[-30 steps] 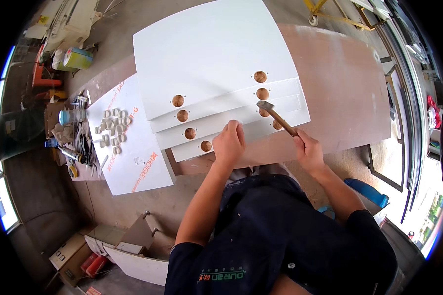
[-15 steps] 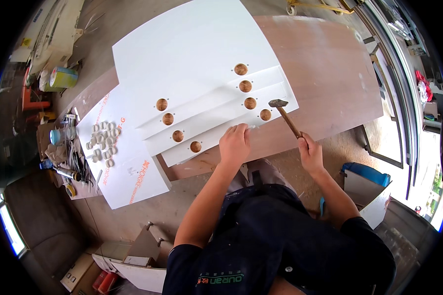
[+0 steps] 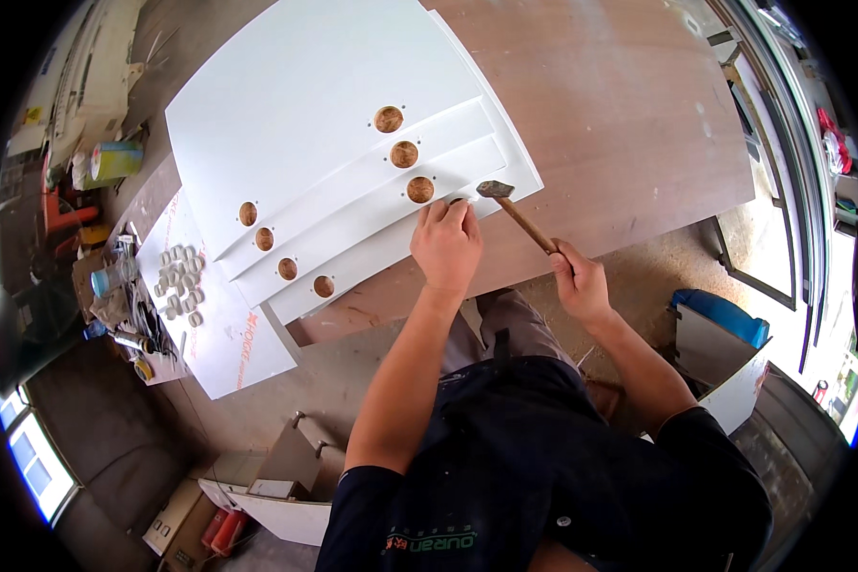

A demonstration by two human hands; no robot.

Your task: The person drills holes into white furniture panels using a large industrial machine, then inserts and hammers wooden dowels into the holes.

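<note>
My right hand (image 3: 582,282) grips the wooden handle of a hammer (image 3: 529,227), whose metal head is just right of my left fingertips, over the panel's near right part. My left hand (image 3: 446,250) is closed, fingers bunched and pointing down at the near right hole of a white panel (image 3: 291,95). Something small and whitish shows by its fingertips, too little to name. Beneath the fingers that hole is mostly hidden. Several other round holes (image 3: 420,190) with brown insides and tiny dots beside them lie in two rows. The white panels are stacked in steps.
Several round whitish cup-shaped fittings (image 3: 177,278) lie on a printed white sheet (image 3: 234,348) at the left, beside a clutter of tools (image 3: 129,315). A brown tabletop (image 3: 629,124) lies under the panels. Cut boards (image 3: 291,462) stand below left; a bin with blue (image 3: 720,319) stands right.
My left hand has moved forward to the near right hole and covers it. The hammer head has come closer to my left fingers. The view has shifted, so the panels appear further left.
</note>
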